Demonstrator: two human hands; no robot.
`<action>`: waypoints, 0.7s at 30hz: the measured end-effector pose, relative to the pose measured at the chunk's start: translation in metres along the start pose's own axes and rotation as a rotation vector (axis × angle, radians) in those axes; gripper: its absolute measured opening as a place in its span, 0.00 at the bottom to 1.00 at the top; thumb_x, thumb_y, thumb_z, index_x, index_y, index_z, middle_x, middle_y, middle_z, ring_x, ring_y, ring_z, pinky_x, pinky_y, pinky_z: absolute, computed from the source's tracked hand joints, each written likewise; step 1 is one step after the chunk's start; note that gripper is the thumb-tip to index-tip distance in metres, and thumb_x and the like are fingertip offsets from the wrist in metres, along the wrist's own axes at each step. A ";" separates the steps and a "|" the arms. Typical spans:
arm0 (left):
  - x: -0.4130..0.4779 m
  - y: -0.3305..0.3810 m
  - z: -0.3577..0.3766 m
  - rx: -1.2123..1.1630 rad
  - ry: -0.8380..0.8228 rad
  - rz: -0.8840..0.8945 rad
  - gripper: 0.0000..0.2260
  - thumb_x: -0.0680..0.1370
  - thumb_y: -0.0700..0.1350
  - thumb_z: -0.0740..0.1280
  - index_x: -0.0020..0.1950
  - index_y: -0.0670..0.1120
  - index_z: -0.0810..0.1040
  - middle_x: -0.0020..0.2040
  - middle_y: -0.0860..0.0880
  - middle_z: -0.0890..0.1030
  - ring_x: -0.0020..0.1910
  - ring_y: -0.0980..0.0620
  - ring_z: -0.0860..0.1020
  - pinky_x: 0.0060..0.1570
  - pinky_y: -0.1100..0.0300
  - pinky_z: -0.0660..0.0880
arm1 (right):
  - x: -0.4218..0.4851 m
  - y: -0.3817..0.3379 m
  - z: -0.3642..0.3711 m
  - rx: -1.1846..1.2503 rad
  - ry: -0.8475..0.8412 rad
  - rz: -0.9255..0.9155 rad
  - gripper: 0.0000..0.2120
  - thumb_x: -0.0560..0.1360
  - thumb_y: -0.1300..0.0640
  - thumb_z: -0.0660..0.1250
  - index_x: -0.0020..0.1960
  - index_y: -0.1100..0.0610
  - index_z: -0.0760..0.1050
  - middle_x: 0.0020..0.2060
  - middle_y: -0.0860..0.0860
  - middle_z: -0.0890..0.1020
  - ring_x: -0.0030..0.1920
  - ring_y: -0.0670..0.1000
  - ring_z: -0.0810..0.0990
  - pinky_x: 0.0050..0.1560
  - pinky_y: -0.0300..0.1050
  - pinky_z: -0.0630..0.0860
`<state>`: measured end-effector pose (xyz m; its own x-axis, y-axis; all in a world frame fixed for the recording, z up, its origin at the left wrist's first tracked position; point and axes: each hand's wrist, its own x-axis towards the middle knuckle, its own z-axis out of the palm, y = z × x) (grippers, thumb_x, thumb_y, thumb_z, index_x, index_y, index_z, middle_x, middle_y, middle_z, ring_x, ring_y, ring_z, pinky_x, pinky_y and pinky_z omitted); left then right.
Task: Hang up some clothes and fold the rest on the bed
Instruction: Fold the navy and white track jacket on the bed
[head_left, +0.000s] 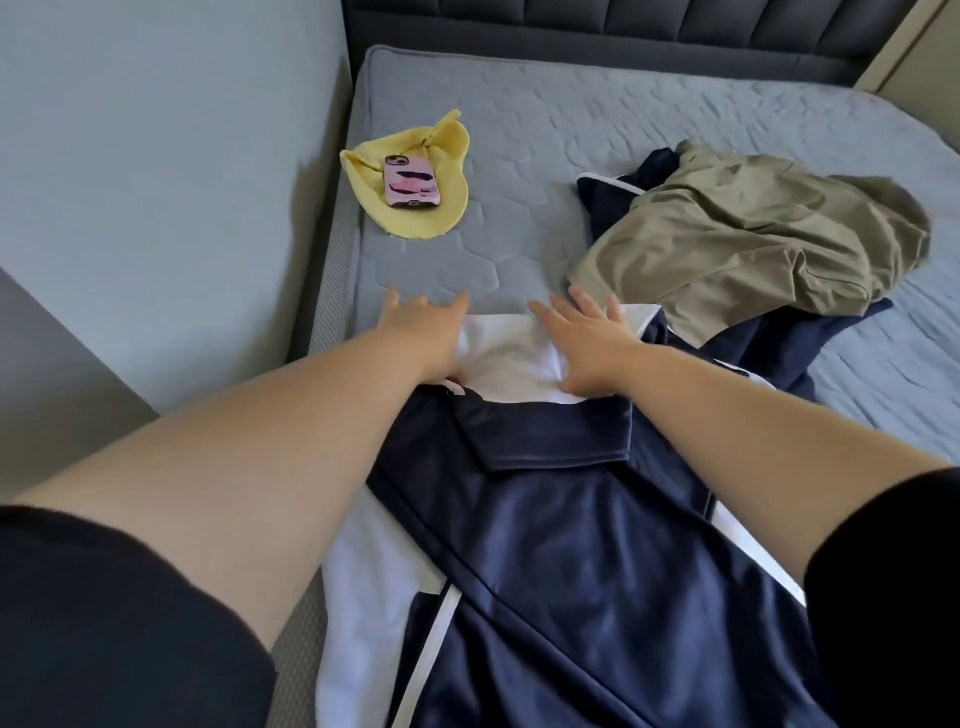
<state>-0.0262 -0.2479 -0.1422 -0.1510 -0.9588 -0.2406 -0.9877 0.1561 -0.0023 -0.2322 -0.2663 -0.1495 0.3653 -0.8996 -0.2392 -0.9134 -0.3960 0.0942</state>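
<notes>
The bed (519, 130) carries everything. The navy garment (545, 545), white-panelled, is spread along its near left edge under my arms. A khaki garment (753, 244) is heaped to the right on more navy cloth. A yellow cloth (452, 150) lies far left. My left grip (421, 338) and right grip (587, 348) are wide, fingers straight, pressing the navy garment's white end. A phone (412, 183) rests on the yellow cloth.

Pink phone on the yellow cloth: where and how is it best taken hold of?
Probably pinch the phone across its two long edges, coming from above: it lies flat, camera side up, on the yellow cloth, so only those edges offer a grip. The left hand is nearer.
</notes>
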 end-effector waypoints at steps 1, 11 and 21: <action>0.002 -0.004 0.000 -0.064 -0.014 -0.038 0.39 0.68 0.58 0.74 0.72 0.47 0.60 0.66 0.46 0.73 0.67 0.44 0.68 0.64 0.47 0.62 | 0.005 0.003 -0.002 -0.008 -0.064 0.029 0.48 0.70 0.53 0.70 0.78 0.51 0.41 0.76 0.53 0.56 0.77 0.55 0.45 0.72 0.63 0.39; -0.037 0.008 -0.020 -0.027 0.091 -0.075 0.07 0.72 0.38 0.65 0.45 0.47 0.69 0.41 0.49 0.72 0.41 0.46 0.71 0.39 0.56 0.67 | -0.025 0.007 -0.035 -0.173 0.125 0.281 0.08 0.71 0.63 0.62 0.48 0.52 0.73 0.37 0.47 0.73 0.43 0.52 0.66 0.50 0.45 0.57; -0.148 0.047 -0.008 0.015 0.437 0.055 0.10 0.75 0.43 0.67 0.54 0.44 0.72 0.50 0.44 0.77 0.49 0.40 0.77 0.36 0.55 0.61 | -0.150 0.019 -0.018 -0.030 0.622 0.002 0.12 0.58 0.74 0.67 0.39 0.66 0.72 0.33 0.63 0.77 0.36 0.63 0.77 0.36 0.48 0.58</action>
<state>-0.0504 -0.1007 -0.0990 -0.2089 -0.9588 0.1928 -0.9776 0.2099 -0.0154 -0.3011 -0.1424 -0.0946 0.4079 -0.8358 0.3676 -0.9121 -0.3909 0.1234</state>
